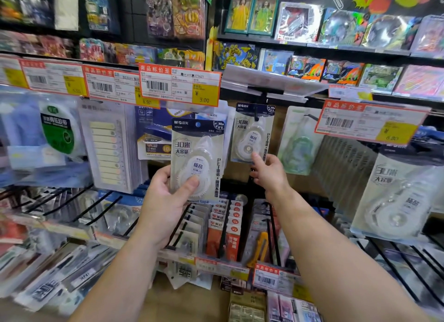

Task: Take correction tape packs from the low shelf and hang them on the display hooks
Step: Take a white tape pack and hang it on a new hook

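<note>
Correction tape pack (197, 160) sits upright in the left hand (168, 199), thumb clamped across its blister, card top raised toward the hooks for threading. Right hand (269, 172) pinches the lower edge of a hung pack (252, 134), probably steadying it. Its hook (256, 112) is mostly hidden behind price tags (180, 86); the low shelf is hard to make out.

We see pack (195, 158): glossy clear plastic blister on printed card | hung pack (252, 134): same glossy plastic | hooks (101, 207): thin black metal wire | price tags (180, 87): matt paper in shiny plastic sleeves
</note>
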A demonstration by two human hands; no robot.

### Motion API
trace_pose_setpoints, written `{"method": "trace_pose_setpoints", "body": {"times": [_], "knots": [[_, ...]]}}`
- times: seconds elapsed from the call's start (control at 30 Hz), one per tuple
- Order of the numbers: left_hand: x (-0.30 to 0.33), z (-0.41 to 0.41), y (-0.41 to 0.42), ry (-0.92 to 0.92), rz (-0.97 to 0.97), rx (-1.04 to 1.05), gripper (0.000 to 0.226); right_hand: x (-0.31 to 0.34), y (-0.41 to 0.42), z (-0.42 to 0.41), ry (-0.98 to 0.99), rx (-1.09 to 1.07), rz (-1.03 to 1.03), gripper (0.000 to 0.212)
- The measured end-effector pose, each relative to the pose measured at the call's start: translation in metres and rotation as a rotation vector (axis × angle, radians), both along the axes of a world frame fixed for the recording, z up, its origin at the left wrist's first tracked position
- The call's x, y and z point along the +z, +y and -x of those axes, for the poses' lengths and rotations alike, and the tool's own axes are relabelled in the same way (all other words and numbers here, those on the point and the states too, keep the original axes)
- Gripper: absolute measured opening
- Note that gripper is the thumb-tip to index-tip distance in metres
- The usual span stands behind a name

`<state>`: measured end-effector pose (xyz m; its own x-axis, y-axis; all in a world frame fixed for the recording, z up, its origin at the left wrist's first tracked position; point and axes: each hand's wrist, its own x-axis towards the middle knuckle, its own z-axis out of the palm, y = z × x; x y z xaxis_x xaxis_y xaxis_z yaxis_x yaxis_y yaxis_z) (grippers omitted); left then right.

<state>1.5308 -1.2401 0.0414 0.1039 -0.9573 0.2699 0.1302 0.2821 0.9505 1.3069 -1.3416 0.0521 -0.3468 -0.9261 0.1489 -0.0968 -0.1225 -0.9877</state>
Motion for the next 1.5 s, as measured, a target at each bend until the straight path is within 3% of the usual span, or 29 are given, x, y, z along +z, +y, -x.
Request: {"method": "trace_pose_setpoints", "body": {"times": [0.63, 0.77, 0.93, 1.03, 1.13, 1.27, 1.5], "knots": [[-0.003, 0.006, 0.01, -0.016, -0.02, -0.019, 0.062, -0.012, 0.012, 0.0, 0.057, -0.043, -0.062, 0.068], [-0.001, 0.007, 0.015, 0.009, -0.025, -0.046, 0.055, -0.006, 0.051, -0.006, 0.077, -0.045, -0.032, 0.059], [0.004, 0.014, 0.024, 0.057, 0.005, -0.079, 0.053, 0.011, 0.119, -0.024, 0.182, 0.085, 0.105, 0.023], [0.006, 0.02, 0.031, 0.063, 0.021, -0.094, 0.057, 0.01, 0.155, -0.037, 0.388, 0.19, 0.186, 0.022], [0.007, 0.028, 0.038, 0.069, 0.044, -0.099, 0.057, 0.003, 0.168, -0.044, 0.544, 0.148, 0.228, 0.012], [0.011, 0.035, 0.044, 0.021, 0.079, -0.124, 0.036, 0.0, 0.176, -0.041, 0.521, 0.091, 0.281, 0.015], [0.029, 0.045, 0.046, -0.054, 0.152, -0.149, 0.032, 0.005, 0.18, -0.035, 0.484, 0.026, 0.312, 0.009]]}}
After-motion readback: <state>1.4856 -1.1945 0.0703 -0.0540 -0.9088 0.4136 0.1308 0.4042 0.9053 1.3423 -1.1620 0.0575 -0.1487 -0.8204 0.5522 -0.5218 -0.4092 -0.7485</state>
